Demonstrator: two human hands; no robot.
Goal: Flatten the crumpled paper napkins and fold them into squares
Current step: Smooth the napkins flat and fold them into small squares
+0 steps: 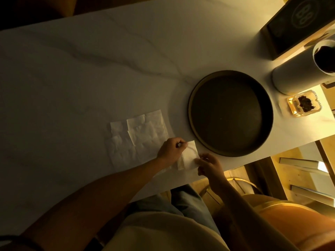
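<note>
marble table (90, 69) | napkin (189, 156) pinched between left hand (171, 148) and right hand (208, 164)

The picture is dim and has a warm yellow tone; the light comes from the right side, where the white cylinder (297, 69) and the glass dish (302, 104) are bright. The left part of the table (72, 69) falls into deep shadow, and the top left corner is almost black. Details are soft and a little blurred, and straight lines bend near the edges.
</note>
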